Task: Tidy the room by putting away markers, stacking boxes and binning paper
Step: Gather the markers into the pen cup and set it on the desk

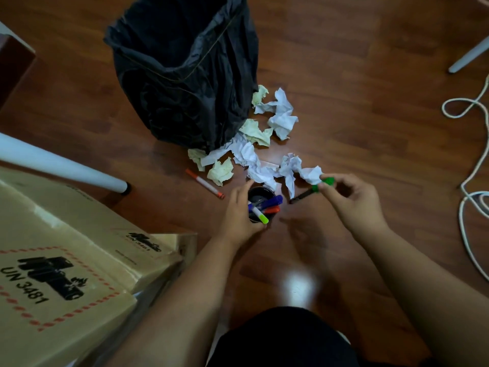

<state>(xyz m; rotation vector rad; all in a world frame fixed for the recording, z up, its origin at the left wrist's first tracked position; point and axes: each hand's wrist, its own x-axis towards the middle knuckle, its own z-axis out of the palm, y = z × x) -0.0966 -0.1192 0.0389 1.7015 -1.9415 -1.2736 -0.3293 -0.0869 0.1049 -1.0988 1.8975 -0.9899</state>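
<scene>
Left hand (239,210): wrapped around the near-left side of the black pen cup (260,201), fingers curled closed on its wall, holding it upright on the wooden floor (357,115).
Right hand (349,200): raised just right of the cup, thumb and fingers pinched shut on the green cap end of a green-capped marker (313,190); dark barrel slanting down-left toward the floor, tip close to the cup but apart from it.
Pen cup contents: blue marker (272,202), orange-red marker (272,209) and a white marker with a yellow-green cap (260,215), all leaning toward the right rim.
Loose marker: orange-capped white marker (205,183) lying flat on the floor, left of the cup and near the paper.
Crumpled paper (264,154): white and pale yellow-green balls scattered on the floor from the base of the bin toward the cup, several touching each other.
Bin (185,75): black bag-lined, standing far centre, mouth open.
Cardboard boxes (66,260): near left, one lying over another, printed "UN 3481".
White furniture leg (60,165): slanting over the boxes, foot on the floor.
White cable (471,181): looped along the right edge.
</scene>
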